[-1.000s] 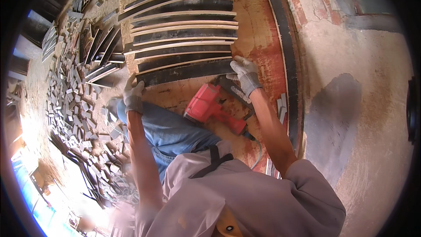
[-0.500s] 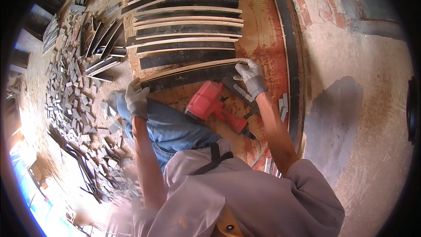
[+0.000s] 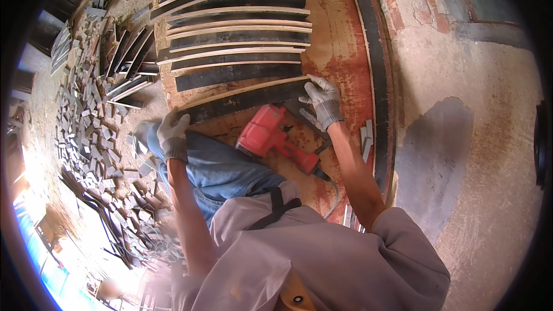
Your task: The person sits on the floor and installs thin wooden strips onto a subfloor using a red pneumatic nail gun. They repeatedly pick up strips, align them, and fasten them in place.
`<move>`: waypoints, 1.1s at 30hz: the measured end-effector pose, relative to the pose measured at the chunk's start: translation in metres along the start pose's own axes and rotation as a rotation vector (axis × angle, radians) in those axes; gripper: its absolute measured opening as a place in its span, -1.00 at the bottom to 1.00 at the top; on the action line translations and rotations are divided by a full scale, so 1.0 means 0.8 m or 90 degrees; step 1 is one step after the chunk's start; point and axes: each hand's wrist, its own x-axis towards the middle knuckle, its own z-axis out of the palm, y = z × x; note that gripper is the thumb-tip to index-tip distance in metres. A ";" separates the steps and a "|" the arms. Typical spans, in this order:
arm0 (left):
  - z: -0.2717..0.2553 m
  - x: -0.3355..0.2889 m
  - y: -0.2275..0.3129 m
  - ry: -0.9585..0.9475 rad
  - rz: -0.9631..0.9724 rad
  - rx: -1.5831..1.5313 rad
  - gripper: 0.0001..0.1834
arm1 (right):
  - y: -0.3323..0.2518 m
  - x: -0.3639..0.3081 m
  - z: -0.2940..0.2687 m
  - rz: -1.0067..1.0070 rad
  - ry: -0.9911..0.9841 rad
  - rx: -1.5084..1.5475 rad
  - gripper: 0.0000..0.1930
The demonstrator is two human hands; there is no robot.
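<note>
Between my two gloved hands is a long dark strip of board [image 3: 245, 99] with a pale wooden edge. My left hand [image 3: 172, 133] grips its left end. At the other end my right hand [image 3: 322, 101] pinches the corner between thumb and fingers. Just below the strip, beside my bent leg, a red nail gun [image 3: 264, 131] lies on the stained board [image 3: 340, 57]. Beyond the held strip, several similar dark strips [image 3: 242, 38] are laid in a row, one behind another.
Heaps of small dark offcuts [image 3: 86, 132] cover the floor at left, with longer scraps [image 3: 131, 52] near the row. A long dark strip [image 3: 374, 69] edges the board at right, before a worn wall [image 3: 455, 80]. A hose [image 3: 336, 196] runs from the nail gun.
The view has shifted slightly, so the scene sits a little further left. The held strip's dark face has tilted more toward me. Both hands keep their hold at its ends.
</note>
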 end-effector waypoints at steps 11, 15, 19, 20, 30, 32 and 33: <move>0.007 -0.002 0.005 0.085 -0.001 0.087 -0.46 | -0.006 -0.005 0.012 -0.017 0.029 0.009 -0.61; 0.004 -0.005 0.002 0.082 -0.002 0.041 -0.49 | -0.006 -0.004 0.016 -0.030 0.020 0.014 -0.62; 0.008 -0.012 0.018 0.084 0.000 0.070 -0.47 | -0.007 -0.002 0.017 -0.032 0.042 0.019 -0.69; 0.010 -0.015 0.023 0.084 0.000 0.078 -0.47 | -0.005 -0.001 0.016 -0.026 0.050 0.016 -0.71; 0.013 -0.015 0.015 0.086 0.002 0.026 -0.47 | -0.006 -0.002 0.018 -0.035 0.078 -0.026 -0.74; 0.008 -0.010 0.009 0.083 -0.002 0.030 -0.48 | -0.010 -0.004 0.022 -0.032 0.081 -0.041 -0.76; 0.007 -0.008 0.005 0.084 0.000 0.019 -0.49 | -0.011 -0.003 0.022 -0.029 0.080 -0.032 -0.76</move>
